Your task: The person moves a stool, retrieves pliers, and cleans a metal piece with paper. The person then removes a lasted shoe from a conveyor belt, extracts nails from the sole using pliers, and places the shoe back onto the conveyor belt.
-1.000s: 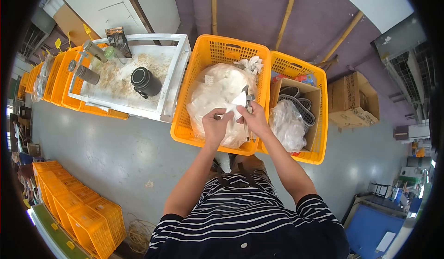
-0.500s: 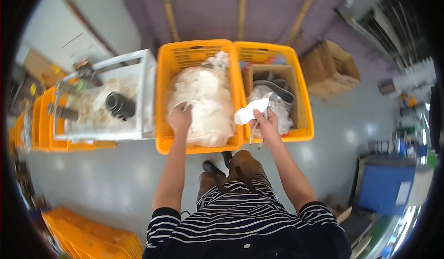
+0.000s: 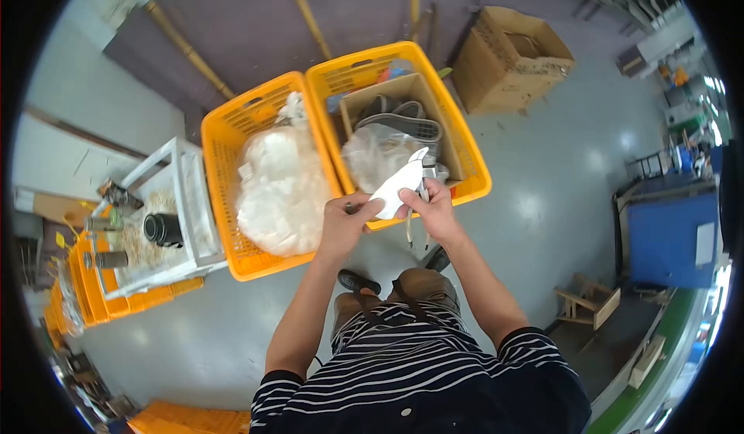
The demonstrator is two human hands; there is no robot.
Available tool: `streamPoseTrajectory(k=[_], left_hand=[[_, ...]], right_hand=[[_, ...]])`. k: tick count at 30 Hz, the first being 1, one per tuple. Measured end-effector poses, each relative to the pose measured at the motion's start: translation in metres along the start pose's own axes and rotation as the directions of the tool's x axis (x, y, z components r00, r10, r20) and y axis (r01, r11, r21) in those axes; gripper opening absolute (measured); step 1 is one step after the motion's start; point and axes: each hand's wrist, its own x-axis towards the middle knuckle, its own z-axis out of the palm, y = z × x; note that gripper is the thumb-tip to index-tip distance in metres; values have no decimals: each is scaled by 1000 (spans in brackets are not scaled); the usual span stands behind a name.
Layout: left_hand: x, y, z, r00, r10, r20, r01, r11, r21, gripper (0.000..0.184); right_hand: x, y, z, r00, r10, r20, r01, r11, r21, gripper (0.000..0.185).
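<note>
A flat, white, curved piece (image 3: 399, 186) of thin material is between my two hands, above the front edge of the right yellow crate. My left hand (image 3: 345, 223) pinches its lower left end between thumb and fingers. My right hand (image 3: 432, 211) is closed on its right edge. A small grey metallic part (image 3: 429, 172) shows beside that hand, and two thin pale strips with dark tips (image 3: 409, 236) hang below it; their kind I cannot make out. Left of my hands, a clear bag of white pieces (image 3: 280, 194) fills the left yellow crate.
The left yellow crate (image 3: 219, 194) adjoins the right yellow crate (image 3: 474, 155), which holds a cardboard box with dark grey straps and clear plastic. A white-framed tray (image 3: 194, 201) with a black cylinder (image 3: 161, 230) stands left. A large carton (image 3: 508, 66) stands beyond, right.
My left hand has moved from over the bag to the white piece and now grips it. The view has turned right, and my right hand has brought the piece nearer my body.
</note>
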Motion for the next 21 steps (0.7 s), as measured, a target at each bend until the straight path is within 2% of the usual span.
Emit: streamPoseTrajectory(k=[2, 4, 7, 8, 9, 11, 14, 16, 19, 21], left_hand=[[6, 2, 54, 1000, 4, -30, -4, 1000, 3, 26], [14, 1, 120, 1000, 16, 20, -17, 998, 54, 26], [27, -3, 232, 1000, 16, 22, -17, 999, 51, 23], [33, -3, 269, 1000, 9, 30, -11, 999, 42, 22], [48, -6, 342, 996, 17, 92, -21, 999, 49, 21], [59, -8, 414, 990, 64, 122, -63, 998, -9, 19], [79, -9, 516, 977, 35, 209, -28, 999, -34, 19], [99, -18, 566, 949, -7, 316, 1, 1000, 18, 21], [125, -24, 645, 921, 51, 386, -90, 992, 84, 18], [151, -28, 693, 896, -63, 440, 20, 995, 101, 17]], right_hand=[[-14, -12, -51, 995, -34, -97, 32, 999, -17, 17], [-30, -30, -108, 978, -35, -204, 33, 999, -14, 17], [-50, -53, -209, 959, -80, -270, 74, 997, -31, 19], [-56, -63, -242, 955, -81, -284, 89, 996, 14, 21], [-76, -84, -310, 932, -84, -352, 110, 992, 54, 23], [-101, -110, -374, 909, -61, -412, 107, 990, 90, 26], [-134, -129, -449, 859, 6, -512, 89, 983, 161, 28], [-148, -128, -496, 834, 53, -549, 35, 988, 149, 25], [-164, -106, -575, 775, 121, -621, -89, 993, 82, 22], [-175, -69, -641, 725, 154, -671, -211, 978, -3, 23]])
